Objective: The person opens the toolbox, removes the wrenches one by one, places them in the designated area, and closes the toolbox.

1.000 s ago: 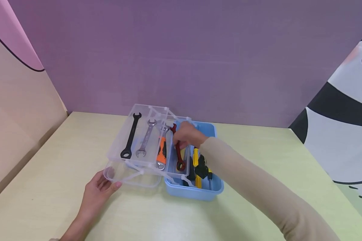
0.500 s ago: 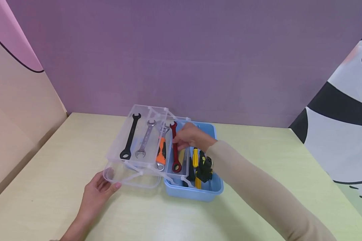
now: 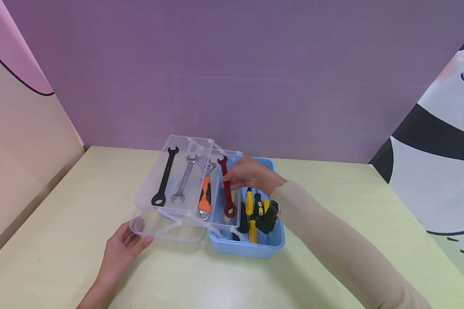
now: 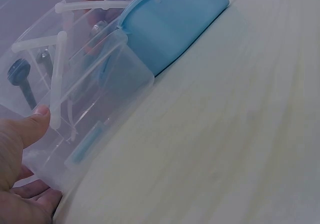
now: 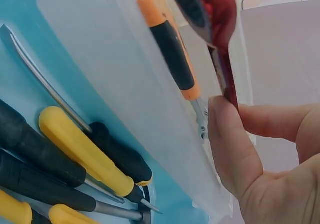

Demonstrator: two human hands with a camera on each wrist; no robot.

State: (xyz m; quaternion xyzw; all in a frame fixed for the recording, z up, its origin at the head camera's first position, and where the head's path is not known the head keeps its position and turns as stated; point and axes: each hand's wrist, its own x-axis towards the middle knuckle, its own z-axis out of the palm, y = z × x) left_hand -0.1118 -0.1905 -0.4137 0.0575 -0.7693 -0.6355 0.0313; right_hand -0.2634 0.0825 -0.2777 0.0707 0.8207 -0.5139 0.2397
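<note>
"Head view first: how to read the right hand (image 3: 251, 174)?"

"Closed to a pinch between thumb and fingers, on the shank of the red wrench (image 3: 227, 189). Held over the inner tray (image 3: 224, 225), above the blue box (image 3: 247, 252); impossible to tell whether touching the tray floor."

"And the left hand (image 3: 120, 249)?"

"Curled round the near outer corner of the clear lid (image 3: 185, 239) on the worktop (image 3: 151, 279), with fingertips partly hidden. Probably steadying."

"Any risk of losing the wrench?"

"Quite possibly. Pinched on slim, smooth metal, so liable to swivel, ring end swinging down. Could then knock against the orange-handled wrench (image 3: 205, 193) just beside, or slip over the tray wall among the screwdrivers (image 5: 85, 154), plainly visible from the right wrist."

"Nothing worse?"

"Perhaps tipping. Look at the white hinge arms (image 4: 57, 79) from the left wrist. With the black wrench (image 3: 166, 176) and silver wrench (image 3: 185, 178) loading the outer tray (image 3: 145, 197), well out past the box, could sag or fold if bumped by a forearm, or if released at the lid."

"Best guarded against how?"

"With a firm left hand and a level wrench, clear of those thin walls."
</note>
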